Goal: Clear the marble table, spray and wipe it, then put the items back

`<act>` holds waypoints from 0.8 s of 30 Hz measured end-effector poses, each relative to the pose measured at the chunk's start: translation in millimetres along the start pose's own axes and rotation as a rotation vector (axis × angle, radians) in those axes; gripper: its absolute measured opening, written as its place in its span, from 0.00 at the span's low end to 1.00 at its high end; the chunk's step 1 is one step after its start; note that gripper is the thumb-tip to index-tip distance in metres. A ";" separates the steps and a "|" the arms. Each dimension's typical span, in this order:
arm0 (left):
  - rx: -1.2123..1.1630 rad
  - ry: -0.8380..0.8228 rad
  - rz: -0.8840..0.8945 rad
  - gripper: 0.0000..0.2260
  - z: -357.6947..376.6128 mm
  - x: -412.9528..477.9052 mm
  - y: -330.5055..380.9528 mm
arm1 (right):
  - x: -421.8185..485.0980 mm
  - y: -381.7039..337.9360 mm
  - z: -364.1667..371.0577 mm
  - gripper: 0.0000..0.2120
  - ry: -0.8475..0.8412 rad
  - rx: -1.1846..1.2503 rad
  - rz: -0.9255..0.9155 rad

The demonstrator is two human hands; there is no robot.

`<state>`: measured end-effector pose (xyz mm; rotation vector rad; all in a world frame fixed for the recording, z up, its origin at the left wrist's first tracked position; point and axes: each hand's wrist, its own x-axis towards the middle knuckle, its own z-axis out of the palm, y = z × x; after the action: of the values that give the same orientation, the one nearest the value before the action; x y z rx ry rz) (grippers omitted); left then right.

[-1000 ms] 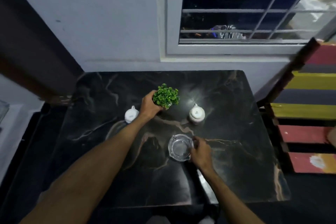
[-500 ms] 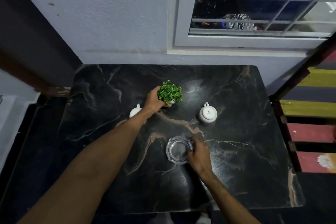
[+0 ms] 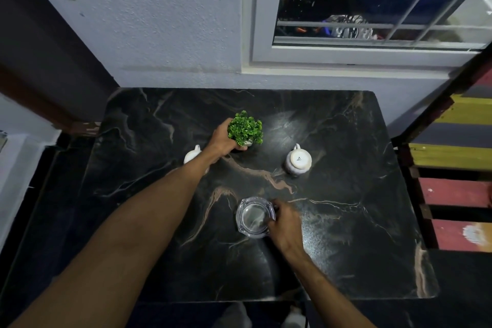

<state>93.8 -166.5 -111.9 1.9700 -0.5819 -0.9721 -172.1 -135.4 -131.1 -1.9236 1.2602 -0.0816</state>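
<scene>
A black marble table (image 3: 346, 221) with pale veins fills the middle of the view. My left hand (image 3: 222, 141) grips the small white pot of a green plant (image 3: 245, 128) near the table's centre back. My right hand (image 3: 285, 224) holds the right rim of a clear glass ashtray (image 3: 253, 217) that rests on the marble nearer to me. An upside-down white cup (image 3: 298, 160) stands to the right of the plant. A second white cup (image 3: 192, 156) shows to the left, partly hidden behind my left forearm.
A pale wall and a barred window (image 3: 372, 13) stand behind the table. A chair with red, yellow and dark slats (image 3: 458, 168) sits close to the table's right edge. Dark floor lies to the left.
The view has shifted and tilted down slightly. Both hands keep their holds on the plant and the ashtray, which stay in about the same places on the marble.
</scene>
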 end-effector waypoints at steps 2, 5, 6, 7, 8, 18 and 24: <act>-0.001 -0.009 0.000 0.35 -0.5 0.9 0.1 | -0.2 1.1 0.3 0.16 -0.012 0.005 0.005; 0.000 -0.022 -0.006 0.35 -1.5 1.3 -0.3 | 0.0 2.6 1.6 0.17 -0.034 -0.005 0.008; -0.002 -0.028 -0.005 0.35 -1.6 2.1 -1.0 | -0.3 2.9 2.4 0.17 -0.039 -0.006 0.008; -0.001 -0.033 -0.007 0.36 -2.0 2.1 -0.3 | -0.6 2.7 2.7 0.17 -0.040 -0.009 0.007; -0.002 -0.039 -0.007 0.36 -2.0 3.6 -1.1 | -1.2 2.3 3.2 0.16 -0.038 -0.007 0.005; 0.003 -0.110 0.001 0.45 -5.4 7.2 0.3 | -1.2 5.9 4.3 0.20 -0.053 -0.024 -0.001; -0.013 -0.134 -0.027 0.50 -18.9 -12.7 8.4 | -3.8 2.6 -7.4 0.21 -0.052 -0.068 -0.011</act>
<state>101.2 -153.1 -93.1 1.9162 -0.6234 -1.1278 -179.3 -137.2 -126.6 -1.9781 1.2318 0.0060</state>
